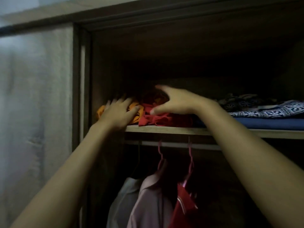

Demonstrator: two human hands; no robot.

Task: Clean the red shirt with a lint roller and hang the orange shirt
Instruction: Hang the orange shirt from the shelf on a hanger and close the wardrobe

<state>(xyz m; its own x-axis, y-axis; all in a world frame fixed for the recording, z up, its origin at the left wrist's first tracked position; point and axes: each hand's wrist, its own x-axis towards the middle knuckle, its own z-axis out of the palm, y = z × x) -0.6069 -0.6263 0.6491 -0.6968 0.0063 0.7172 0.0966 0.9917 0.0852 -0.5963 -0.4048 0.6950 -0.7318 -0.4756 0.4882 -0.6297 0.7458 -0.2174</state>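
Note:
Both my arms reach up to a dim wardrobe shelf (172, 130). An orange shirt (135, 111) lies crumpled at the shelf's left end. My left hand (117, 112) lies over it with spread fingers, blurred by motion. Beside it on the right is a bunched red shirt (158, 118). My right hand (176, 101) hovers over the red shirt, fingers and thumb spread wide in a claw, thumb just above the cloth. Neither hand plainly grips anything. No lint roller is in view.
Folded blue cloth (269, 123) and patterned dark-and-white cloth (271, 110) fill the shelf's right side. Under the shelf runs a rail (174, 145) with pink hangers (160, 159) bearing a pale shirt (151, 203), a whitish garment (123, 199) and a red garment (182, 209). A grey door panel (36, 104) stands left.

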